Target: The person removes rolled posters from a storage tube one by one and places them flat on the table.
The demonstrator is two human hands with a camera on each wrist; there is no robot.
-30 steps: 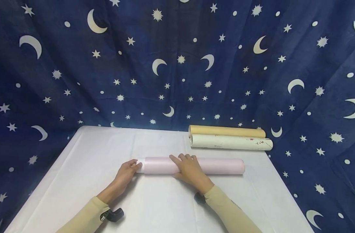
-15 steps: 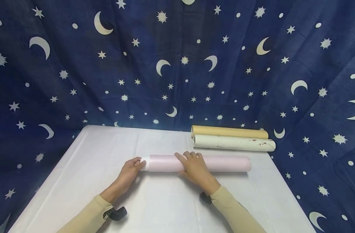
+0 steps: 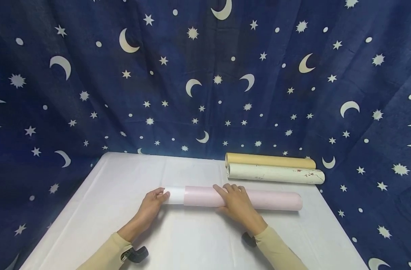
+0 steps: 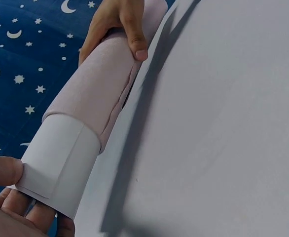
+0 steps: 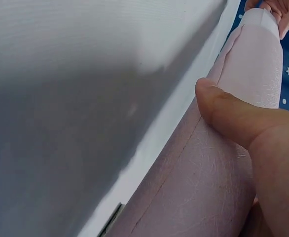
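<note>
"What's furthest left?"

"The left hand (image 3: 150,205), pinching the rim of a smooth white tube (image 3: 175,195), thumb outside and fingers tucked into its open end. A straight overlapping edge runs down the tube's side."

"And next?"

"That tube sticks out of the left end of a pink roll (image 3: 202,196), a long cylinder, finely creased, with a slightly wavy lengthwise edge. It lies crosswise over the middle of the white-covered table (image 3: 192,240); whether it touches the surface, I can't tell."

"The right hand (image 3: 240,207)?"

"Wrapped round the pink roll near its middle, gripping it."

"Further right?"

"Two more cylinders side by side, behind the pink one: a plain yellow roll (image 3: 271,160) and, nearer, a cream roll (image 3: 276,174) printed with reddish sprigs."
</note>
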